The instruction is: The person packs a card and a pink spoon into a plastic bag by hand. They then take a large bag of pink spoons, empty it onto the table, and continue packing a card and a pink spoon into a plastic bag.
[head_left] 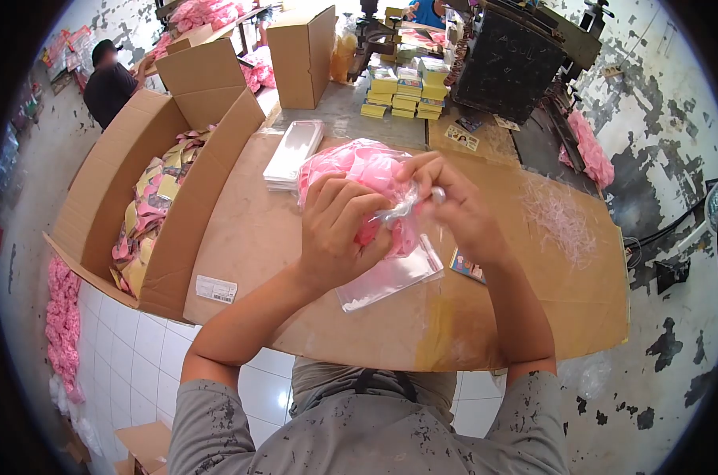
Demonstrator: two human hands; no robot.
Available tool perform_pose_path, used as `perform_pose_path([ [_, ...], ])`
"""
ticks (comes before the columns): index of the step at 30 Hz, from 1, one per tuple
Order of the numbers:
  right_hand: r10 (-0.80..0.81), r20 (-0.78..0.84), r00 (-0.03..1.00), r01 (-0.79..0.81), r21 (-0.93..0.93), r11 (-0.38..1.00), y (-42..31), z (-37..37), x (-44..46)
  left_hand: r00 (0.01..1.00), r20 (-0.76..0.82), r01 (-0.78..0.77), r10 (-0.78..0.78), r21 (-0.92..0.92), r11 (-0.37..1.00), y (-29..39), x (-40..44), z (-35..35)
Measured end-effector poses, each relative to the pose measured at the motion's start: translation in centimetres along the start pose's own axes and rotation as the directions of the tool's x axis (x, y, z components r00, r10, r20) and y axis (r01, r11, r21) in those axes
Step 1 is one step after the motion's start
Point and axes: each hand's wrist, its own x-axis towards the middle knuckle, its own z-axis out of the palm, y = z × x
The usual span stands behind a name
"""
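A clear plastic bag (357, 165) full of pink pieces lies in front of me on the cardboard-covered table. Its gathered, twisted neck points toward me. My left hand (339, 229) is closed around the neck from the left. My right hand (454, 207) pinches the neck's end from the right, its fingers partly smeared by motion. Beneath the bag lies a stack of flat clear plastic sleeves (398, 279). A small printed card (468, 266) sits under my right forearm. Behind my left hand is a stack of clear plastic boxes or sleeves (294, 154).
An open cardboard box (188, 273) with pink and yellow pieces stands left. Stacks of yellow-edged cards (406, 85) and a dark machine (511, 59) are at the back. Plastic shreds (561, 218) lie right. A label (216, 289) lies left. Another person (109, 87) is far left.
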Motion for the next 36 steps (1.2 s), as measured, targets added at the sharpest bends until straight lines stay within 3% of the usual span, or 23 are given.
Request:
perform_pose_path([
  [1,-0.113,-0.014,0.993,0.106,-0.266,0.958,-0.3,0.1,0.2,1.000,-0.002,0.000,0.000,-0.022,1.000,-0.1,0.0,0.0],
  [4,-0.199,0.043,0.979,0.193,-0.511,0.838,-1.0,-0.6,0.4,1.000,-0.009,0.005,-0.006,-0.067,0.998,-0.3,0.0,-0.2],
  [7,-0.145,0.131,0.981,0.194,-0.573,0.797,-0.5,-1.8,0.3,1.000,-0.006,0.008,-0.009,-0.082,0.997,-0.3,0.2,-0.3],
  [10,-0.185,0.056,0.981,0.178,-0.638,0.749,-0.5,-1.0,0.2,0.999,0.041,-0.021,0.024,-0.069,0.997,-0.2,0.6,-0.8],
  [13,-0.272,0.108,0.956,0.252,-0.776,0.578,-0.8,-1.4,0.2,0.994,0.088,-0.065,0.065,0.002,0.998,-0.4,0.8,-0.9],
  [16,-0.304,0.119,0.945,0.268,-0.814,0.515,-1.2,-1.9,0.0,0.989,0.116,-0.103,0.094,0.072,0.992,-0.1,1.6,-1.7],
  [18,-0.324,0.034,0.945,0.237,-0.755,0.612,-1.1,-3.0,0.1,0.985,0.133,-0.122,0.109,0.097,0.988,0.0,1.9,-2.4],
  [22,-0.311,-0.104,0.945,0.158,-0.687,0.709,0.1,-5.7,0.4,0.980,0.196,-0.017,0.035,-0.093,0.996,-0.8,2.1,-3.5],
  [25,-0.140,-0.211,0.967,0.004,-0.541,0.841,1.6,-7.4,0.4,0.975,0.220,0.072,-0.009,-0.279,0.958,-1.2,1.9,-3.4],
  [28,0.002,-0.228,0.974,-0.122,-0.512,0.851,2.0,-7.4,0.2,0.963,0.212,0.250,-0.165,-0.483,0.839,-1.2,1.2,-3.1],
  [30,-0.081,-0.149,0.986,-0.032,-0.634,0.773,1.7,-7.3,0.2,0.921,0.258,0.389,-0.292,-0.548,0.740,-0.7,1.4,-3.5],
  [31,-0.119,-0.106,0.987,0.014,-0.689,0.725,1.6,-7.4,0.3,0.928,0.209,0.372,-0.307,-0.501,0.781,-0.4,1.7,-3.4],
  [33,-0.173,-0.113,0.978,0.060,-0.644,0.763,2.1,-7.9,0.4,0.929,0.323,0.289,-0.179,-0.336,0.896,-0.1,3.0,-4.7],
  [34,-0.143,-0.145,0.979,0.025,-0.609,0.793,2.3,-8.1,0.2,0.915,0.385,0.231,-0.121,-0.254,0.939,-0.1,3.6,-5.1],
  [36,-0.021,-0.230,0.973,-0.103,-0.515,0.851,1.9,-8.0,0.0,0.869,0.480,0.270,-0.121,-0.255,0.928,-0.4,3.8,-4.9],
])
